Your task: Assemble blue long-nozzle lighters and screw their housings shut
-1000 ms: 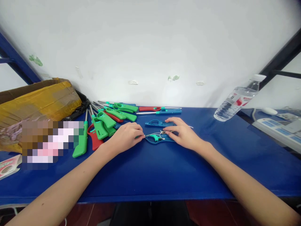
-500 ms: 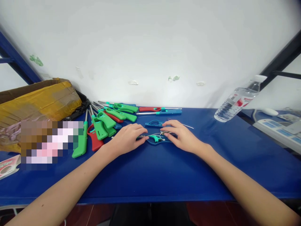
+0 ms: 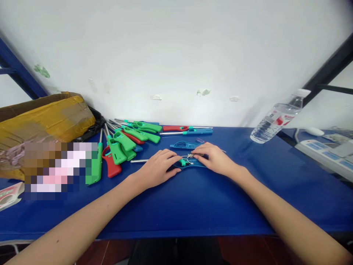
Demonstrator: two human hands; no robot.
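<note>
An opened blue utility lighter [image 3: 178, 168] lies in front of me, with a teal trigger piece [image 3: 182, 162] and thin wires showing inside. Its metal barrel [image 3: 138, 161] sticks out to the left from under my left hand [image 3: 158, 167], whose thumb and fingers close around the lighter by the trigger. My right hand [image 3: 216, 158] pinches a small inner part with a metal valve end [image 3: 190, 156] over the right half of the shell. My fingers hide most of that part. Just behind lies the loose blue shell half [image 3: 180, 145], beside a tool with a purple handle [image 3: 200, 140].
Several green and red utility lighters [image 3: 120, 147] are heaped to the left. A red lighter [image 3: 175, 128] and a blue lighter [image 3: 200, 131] lie near the wall. Further out are a taped carton [image 3: 49, 114], a water bottle [image 3: 275, 119] and a power strip [image 3: 325, 151].
My left hand has slid right along the lighter from the barrel to the trigger area, uncovering the barrel. My right hand has moved slightly right and lower, still pinching the inner part.
</note>
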